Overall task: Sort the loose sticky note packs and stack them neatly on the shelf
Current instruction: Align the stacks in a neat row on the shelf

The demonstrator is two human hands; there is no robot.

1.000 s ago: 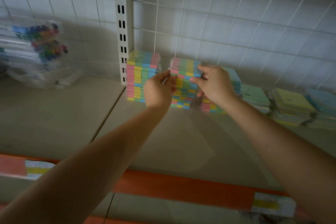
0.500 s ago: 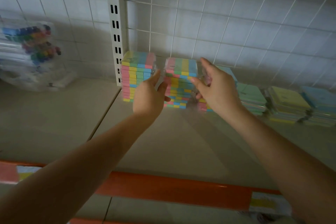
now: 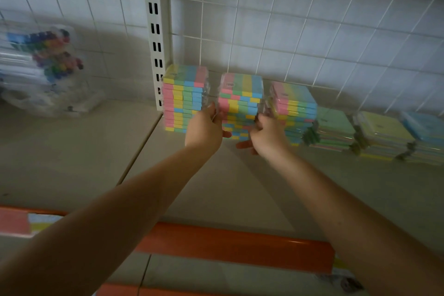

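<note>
Two hands reach toward the middle stack of sticky note packs, which stands on the shelf near the tiled wall. The left hand is at the stack's left side, its fingers reaching up along the clear wrap there; motion blur keeps me from telling whether they pinch it or only touch it. The right hand is at the stack's lower right side, fingers loosely curled against the packs and the thumb stretched out low toward the left; whether it grips is also unclear.

Just left of this stack stands a neater striped stack, close against the slotted white upright. Just right is a third striped stack, leaning and uneven. Further right lie lower piles of single-colour packs: a green-topped pile, a yellow-topped pile and a blue-topped pile.

On the neighbouring shelf section to the left rests a clear bag of coloured markers. An orange price rail runs along the shelf's front edge.
</note>
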